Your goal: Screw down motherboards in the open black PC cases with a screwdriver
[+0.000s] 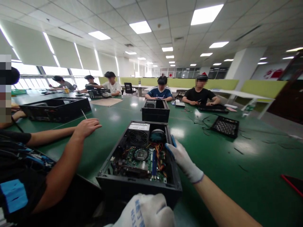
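An open black computer case [139,186] lies in front of me on the green table, its inside facing up. Within it I see a green motherboard [132,157], a power supply [138,137] with a fan grille, and a bundle of coloured wires [161,153]. My right hand [183,156], in a white glove with blue fingertips, grips the right side wall of the case. At the near end, my gloved left hand [146,211] is closed with its knuckles toward the case. Its fingertips are hidden, so what it holds cannot be made out.
Behind my case stands another black computer case [155,113]. A larger case [56,108] is at the left, near a co-worker's bare hand [87,126]. To the right lie a black tray-like part [224,126] and scattered cable scraps. Several people sit around the table.
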The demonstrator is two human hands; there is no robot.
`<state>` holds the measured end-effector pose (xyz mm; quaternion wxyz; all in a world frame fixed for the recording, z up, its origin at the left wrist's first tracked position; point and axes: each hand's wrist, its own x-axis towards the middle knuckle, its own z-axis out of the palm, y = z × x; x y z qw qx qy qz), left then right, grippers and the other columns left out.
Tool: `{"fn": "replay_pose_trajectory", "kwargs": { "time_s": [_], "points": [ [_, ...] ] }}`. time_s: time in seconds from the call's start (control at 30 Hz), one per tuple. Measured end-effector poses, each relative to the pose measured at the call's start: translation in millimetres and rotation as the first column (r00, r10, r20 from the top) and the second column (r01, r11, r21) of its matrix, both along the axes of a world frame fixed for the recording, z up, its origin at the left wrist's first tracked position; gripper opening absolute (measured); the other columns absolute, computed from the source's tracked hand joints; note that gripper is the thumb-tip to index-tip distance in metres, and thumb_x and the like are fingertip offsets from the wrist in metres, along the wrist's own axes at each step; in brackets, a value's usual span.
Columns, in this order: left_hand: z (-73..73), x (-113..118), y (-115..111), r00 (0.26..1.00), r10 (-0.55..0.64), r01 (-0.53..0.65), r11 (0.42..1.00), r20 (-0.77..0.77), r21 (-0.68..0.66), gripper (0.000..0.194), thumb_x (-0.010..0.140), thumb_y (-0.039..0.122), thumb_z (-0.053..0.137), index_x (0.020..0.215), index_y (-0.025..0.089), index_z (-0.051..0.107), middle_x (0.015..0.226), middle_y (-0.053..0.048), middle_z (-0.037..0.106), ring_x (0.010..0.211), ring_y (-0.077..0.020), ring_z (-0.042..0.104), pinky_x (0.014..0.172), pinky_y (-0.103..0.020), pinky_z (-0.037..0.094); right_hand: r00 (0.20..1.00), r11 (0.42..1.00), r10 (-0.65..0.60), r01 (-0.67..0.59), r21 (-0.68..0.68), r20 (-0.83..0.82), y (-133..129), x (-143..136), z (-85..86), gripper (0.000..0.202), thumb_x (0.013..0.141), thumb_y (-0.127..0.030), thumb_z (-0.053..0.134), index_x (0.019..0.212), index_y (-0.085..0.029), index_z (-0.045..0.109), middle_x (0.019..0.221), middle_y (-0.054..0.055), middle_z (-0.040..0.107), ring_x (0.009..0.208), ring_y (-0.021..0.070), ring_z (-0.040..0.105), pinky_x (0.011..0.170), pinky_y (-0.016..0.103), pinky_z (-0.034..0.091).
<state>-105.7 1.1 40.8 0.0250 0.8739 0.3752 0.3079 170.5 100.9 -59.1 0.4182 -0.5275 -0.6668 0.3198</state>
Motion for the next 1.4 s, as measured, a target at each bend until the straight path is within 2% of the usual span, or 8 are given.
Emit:
{"fn": "replay_pose_trajectory", "kwargs": {
  "time_s": [0.13, 0.3, 0.47, 0.67, 0.9, 1.13, 1.27, 1.4],
  "points": [
    [-8.5, -61, 61, 0.987, 0.147, -0.154, 0.983, 0.071, 0.101, 0.042, 0.106, 0.039, 0.035, 0.081, 0.029, 0.067, 0.08, -0.002, 0.058, 0.08, -0.0196, 0.07, 0.062, -0.032, 0.057, 0.998, 0.997, 0.038, -0.034, -0.069, 0.059, 46, -73, 0.9, 0.068, 0.093, -0.051, 0.048, 0.153, -0.017, 0.043, 0.14, 0.013, 0.064, 0.13, 0.0314, 0.058, 0.112, 0.044, 0.042],
    [-127.5, 8, 13, 0.963, 0.256, -0.264, 0.959, 0.087, 0.1, 0.025, 0.1, 0.04, 0.061, 0.121, 0.028, 0.066, 0.13, -0.009, 0.063, 0.111, -0.0228, 0.064, 0.091, -0.04, 0.058, 0.971, 0.981, 0.181, -0.168, -0.093, 0.159, 85, -127, -4.6, 0.085, 0.096, -0.066, 0.042, 0.16, -0.011, 0.032, 0.155, 0.015, 0.05, 0.144, 0.03, 0.046, 0.118, 0.039, 0.035],
    [-209.1, 46, -18, 0.949, 0.306, -0.312, 0.945, 0.075, 0.1, 0.019, 0.103, 0.031, 0.05, 0.101, 0.022, 0.066, 0.094, -0.007, 0.07, 0.077, -0.0203, 0.069, 0.066, -0.034, 0.059, 0.886, 0.958, 0.286, -0.27, -0.094, 0.366, 111, -109, -7.7, 0.07, 0.098, -0.066, 0.046, 0.153, -0.023, 0.047, 0.159, 0.01, 0.046, 0.144, 0.0284, 0.045, 0.121, 0.046, 0.032],
    [-231.8, 38, -5, 0.878, 0.451, -0.474, 0.865, 0.161, 0.164, 0.016, 0.103, 0.029, 0.046, 0.106, 0.022, 0.06, 0.096, -0.007, 0.071, 0.08, -0.0211, 0.073, 0.066, -0.032, 0.058, 0.719, 0.986, 0.16, -0.141, -0.083, 0.677, 173, -65, 0.3, 0.089, 0.093, -0.058, 0.056, 0.159, -0.002, 0.031, 0.165, 0.024, 0.03, 0.153, 0.0339, 0.029, 0.124, 0.04, 0.024],
    [-139.2, 13, 20, 0.878, 0.415, -0.465, 0.857, 0.237, 0.222, 0.01, 0.093, 0.031, 0.057, 0.087, 0.029, 0.065, 0.066, 0.002, 0.059, 0.053, -0.0154, 0.065, 0.042, -0.021, 0.049, 0.526, 0.998, -0.064, 0.014, 0.066, 0.848, 271, -37, 17.2, 0.091, 0.088, -0.055, 0.057, 0.159, -0.005, 0.03, 0.166, 0.024, 0.026, 0.154, 0.0377, 0.024, 0.123, 0.047, 0.024],
    [33.7, -288, 236, 0.972, 0.234, -0.226, 0.954, 0.018, -0.197, 0.033, 0.092, 0.034, 0.052, 0.061, 0.024, 0.062, 0.064, 0.001, 0.051, 0.056, -0.0183, 0.07, 0.049, -0.028, 0.055, 0.437, 0.992, -0.12, 0.029, 0.12, 0.891, 339, -47, 23.7, 0.095, 0.083, -0.06, 0.059, 0.157, -0.007, 0.032, 0.164, 0.024, 0.031, 0.151, 0.036, 0.029, 0.12, 0.043, 0.025],
    [51.0, -391, 299, 0.942, 0.327, -0.269, 0.872, 0.077, -0.409, 0.027, 0.083, 0.02, 0.058, 0.057, 0.023, 0.062, 0.063, 0.002, 0.051, 0.058, -0.0203, 0.073, 0.052, -0.03, 0.057, 0.411, 0.991, -0.136, 0.046, 0.128, 0.901, 361, -52, 17.4, 0.095, 0.082, -0.06, 0.059, 0.157, -0.008, 0.032, 0.161, 0.024, 0.035, 0.148, 0.0354, 0.032, 0.118, 0.045, 0.026],
    [36.7, -359, 276, 0.965, 0.243, -0.203, 0.933, 0.103, -0.296, 0.034, 0.087, 0.028, 0.052, 0.054, 0.024, 0.06, 0.061, 0.003, 0.051, 0.058, -0.015, 0.07, 0.049, -0.023, 0.053, 0.386, 0.985, -0.175, 0.067, 0.161, 0.906, 367, -54, 15.7, 0.092, 0.079, -0.056, 0.063, 0.154, -0.009, 0.035, 0.154, 0.025, 0.042, 0.142, 0.0376, 0.038, 0.113, 0.048, 0.031]
  ]
}}
